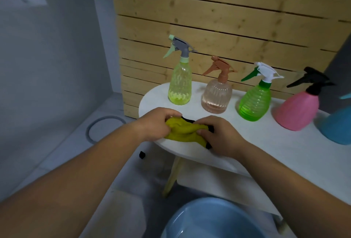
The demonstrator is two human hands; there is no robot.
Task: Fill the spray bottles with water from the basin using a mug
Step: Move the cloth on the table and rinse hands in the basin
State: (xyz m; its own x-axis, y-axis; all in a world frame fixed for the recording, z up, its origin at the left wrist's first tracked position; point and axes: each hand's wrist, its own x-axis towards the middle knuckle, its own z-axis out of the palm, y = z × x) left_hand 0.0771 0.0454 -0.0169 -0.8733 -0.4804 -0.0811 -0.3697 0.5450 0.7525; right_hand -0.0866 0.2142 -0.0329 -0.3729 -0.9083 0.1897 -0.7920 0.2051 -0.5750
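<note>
Several spray bottles stand in a row on the white table [284,154]: a yellow-green one [179,85], a clear peach one [217,97], a bright green one [255,102], a pink one with a black head [298,112] and a blue one [338,125] cut off at the right edge. All have their spray heads on. My left hand [157,123] and my right hand [222,135] both grip a yellow cloth with black trim [185,130] at the table's front left edge. A blue basin [214,218] sits below the table at the bottom of the frame. No mug is in view.
A wooden slat wall [218,19] stands right behind the bottles. Grey tiled floor with a round drain ring [98,125] lies to the left. A light wooden table leg [172,177] slants down beside the basin.
</note>
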